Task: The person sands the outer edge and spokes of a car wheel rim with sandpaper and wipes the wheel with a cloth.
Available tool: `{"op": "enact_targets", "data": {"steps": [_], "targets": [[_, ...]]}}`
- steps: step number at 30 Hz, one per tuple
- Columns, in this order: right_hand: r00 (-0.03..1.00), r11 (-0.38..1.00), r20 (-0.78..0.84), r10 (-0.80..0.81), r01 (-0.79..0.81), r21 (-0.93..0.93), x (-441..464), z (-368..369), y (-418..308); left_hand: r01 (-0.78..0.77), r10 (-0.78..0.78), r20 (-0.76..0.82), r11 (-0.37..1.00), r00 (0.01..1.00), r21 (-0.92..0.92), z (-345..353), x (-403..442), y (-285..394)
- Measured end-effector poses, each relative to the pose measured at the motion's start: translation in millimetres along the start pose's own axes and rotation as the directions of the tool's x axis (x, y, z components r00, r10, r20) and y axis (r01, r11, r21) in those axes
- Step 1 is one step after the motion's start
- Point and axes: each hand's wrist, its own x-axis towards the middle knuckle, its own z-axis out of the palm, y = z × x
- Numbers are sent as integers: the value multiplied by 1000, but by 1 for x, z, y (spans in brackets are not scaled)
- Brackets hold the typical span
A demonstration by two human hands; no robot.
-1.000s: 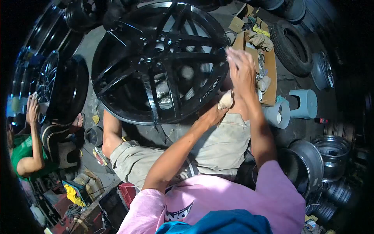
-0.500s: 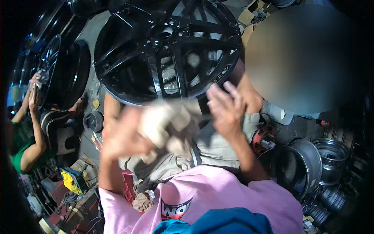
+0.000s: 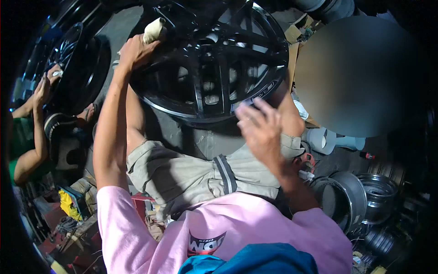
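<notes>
Left hand has swung up to the rim's left edge, clamped round a pale cloth. Glossy black spoked rim sits face-up between the knees. Right hand's open, blurry, near its lettering. Grey bucket off right, contents unclear.

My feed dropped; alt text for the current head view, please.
Left hand holds a cream cloth at the left edge of a glossy black spoked wheel; the open, blurred right hand is near its lower edge. A co-worker in green handles another dark wheel.
</notes>
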Motion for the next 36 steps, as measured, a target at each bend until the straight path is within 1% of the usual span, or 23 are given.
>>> {"op": "enact_targets", "data": {"steps": [2,3,4,5,8,10,12,14,16,18,19,20,23,24,26,27,28,29,30,31,32,34,36], "targets": [[998,998,38,-52,54,-30,9,-9,-3,-80,43,240,986,970,146,25,37,-34],[993,994,69,-92,96,-58,13,-12,-3,-40,-1,215,982,977,185,28,39,-30],[996,993,69,-61,68,-93,16,-16,12,2,-45,189,975,981,223,30,42,-25],[996,990,75,-37,46,-131,20,-21,25,-84,33,205,965,978,247,31,41,-21],[994,982,105,-19,39,-187,24,-26,23,-45,16,146,978,989,203,17,22,15],[991,999,126,-39,34,42,18,-12,-1,64,-72,61,990,996,127,7,12,23],[986,996,150,-80,73,51,27,-19,-8,45,-51,40,990,998,137,4,9,26],[979,986,197,-51,82,-149,44,-33,16,67,-77,68,989,995,131,2,11,31],[977,983,208,-38,73,-166,56,-42,21,67,-71,34,992,997,111,3,10,31],[945,994,320,-73,94,-52,64,-39,9,77,-83,52,991,995,108,3,9,29],[932,996,353,-88,75,50,65,-36,1,85,-90,46,990,995,108,3,8,28],[936,983,331,-120,66,171,62,-24,4,66,-71,48,993,996,97,4,8,27],[907,994,411,-90,108,-20,79,-44,29,53,-59,63,993,996,101,1,7,26],[914,995,402,-52,82,-58,82,-42,44,56,-63,67,993,996,105,2,7,28],[927,972,372,-55,134,-192,92,-38,59,81,-89,70,991,994,108,6,10,27],[912,976,403,-71,147,-161,98,-35,53,80,-88,64,990,994,113,6,9,27],[886,988,447,-124,152,-28,102,-35,42,83,-90,51,989,995,121,8,11,24],[866,991,484,-122,82,103,100,-32,29,54,-58,27,990,998,130,11,11,21],[844,972,521,-125,0,233,99,-28,20,72,-78,49,990,996,125,7,12,22],[847,984,517,-124,37,176,103,-31,27,71,-77,45,990,996,124,5,11,24],[861,987,483,-160,138,80,108,-35,40,66,-72,45,991,996,119,4,8,26],[864,931,503,23,165,-327,117,-38,74,67,-74,49,990,996,121,3,7,27],[917,901,399,22,155,-406,125,-38,93,72,-76,39,991,996,112,3,8,29]]}}
